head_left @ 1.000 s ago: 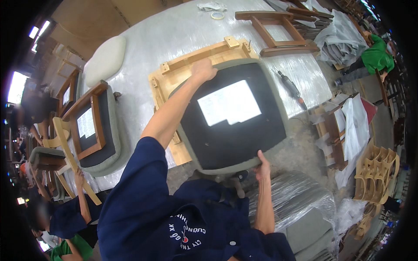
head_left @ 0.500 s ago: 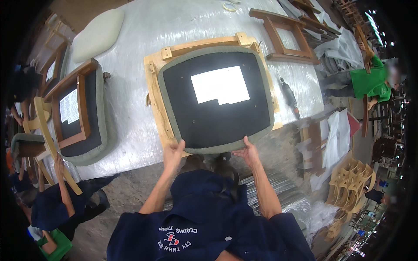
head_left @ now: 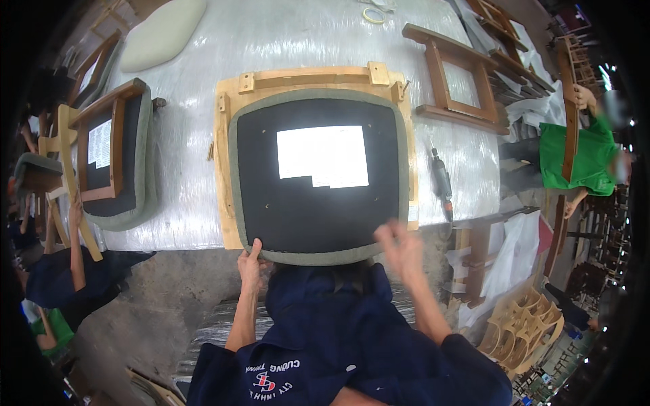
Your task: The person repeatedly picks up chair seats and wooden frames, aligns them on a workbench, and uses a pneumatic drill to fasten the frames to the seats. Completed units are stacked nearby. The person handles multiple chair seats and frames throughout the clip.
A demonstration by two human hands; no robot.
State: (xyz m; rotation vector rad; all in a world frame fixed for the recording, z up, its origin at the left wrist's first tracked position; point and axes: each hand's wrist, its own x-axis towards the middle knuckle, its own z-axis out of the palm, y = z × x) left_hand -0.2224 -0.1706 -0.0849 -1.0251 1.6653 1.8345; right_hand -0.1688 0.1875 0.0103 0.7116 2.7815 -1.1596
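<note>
A padded chair seat (head_left: pixel 305 220) lies underside up in front of me. Its underside is black, its rim grey-green, and a white paper label (head_left: pixel 321 157) sits on it. Beneath it is a pale wooden jig (head_left: pixel 308 78) with blocks along its far side. The seat's near edge sticks out past the jig toward my body. My left hand (head_left: pixel 252 265) grips the near left corner, thumb on top and fingers underneath. Over the near right corner is my right hand (head_left: pixel 402 249), smeared by motion; whether it touches the seat I cannot tell.
A power screwdriver (head_left: pixel 441 181) lies right of the jig, below a brown wooden frame (head_left: pixel 463 82). To the left is another seat with a brown frame (head_left: pixel 116 145) on it. A tape roll (head_left: pixel 373 15) lies at the far edge. Co-workers stand at both sides.
The seat has shifted toward me and slightly left on the jig. My right hand has left the near edge and risen over the right corner. My left hand still holds the seat.
</note>
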